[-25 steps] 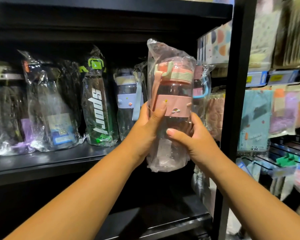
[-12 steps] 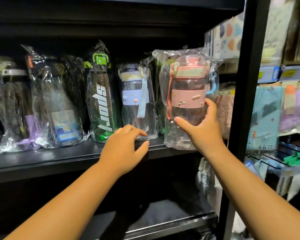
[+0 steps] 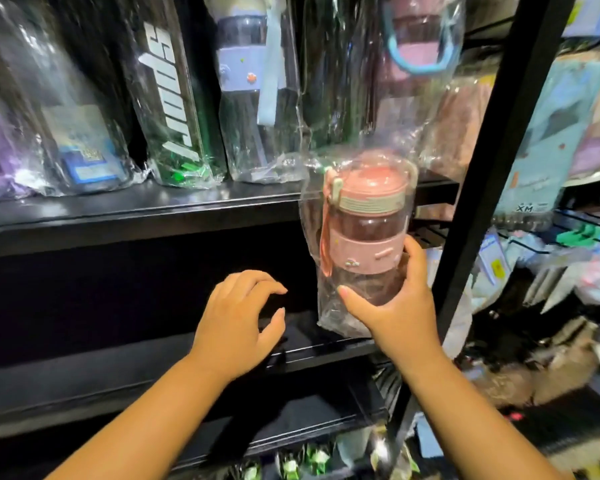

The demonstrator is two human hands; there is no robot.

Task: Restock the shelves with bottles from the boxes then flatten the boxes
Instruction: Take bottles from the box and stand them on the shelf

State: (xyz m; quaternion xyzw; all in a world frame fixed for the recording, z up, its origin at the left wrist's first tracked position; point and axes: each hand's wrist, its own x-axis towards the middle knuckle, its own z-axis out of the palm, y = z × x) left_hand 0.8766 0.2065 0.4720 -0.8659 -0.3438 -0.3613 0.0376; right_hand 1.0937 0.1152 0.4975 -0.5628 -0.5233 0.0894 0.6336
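Pink bottle [image 3: 364, 237], bagged in clear plastic, upright at the lower shelf [image 3: 153, 362], right grip [image 3: 395, 306] curled round its lower body; contact with the shelf unclear. Left grip [image 3: 238, 327] hovers loose, holding nothing. Stocked bottles [image 3: 174, 109] above are cropped and blurred.

The single camera sat on my head and looked forward and down at black shelving, close in. Its wide lens bent the edges, so the black upright [image 3: 492, 168] on the right slanted across the frame. The upper shelf [image 3: 153, 209] ran across the upper part, its wrapped bottles [image 3: 174, 109] cut off by the top edge. The lower shelf [image 3: 326, 348] crossed below the middle. My forearms reached up from the bottom edge, with my left hand [image 3: 236, 327] and right hand [image 3: 395, 306] near the centre. The pink bottle [image 3: 364, 237] stood just right of centre. Blurred hanging packets [image 3: 534, 161] filled the far right.
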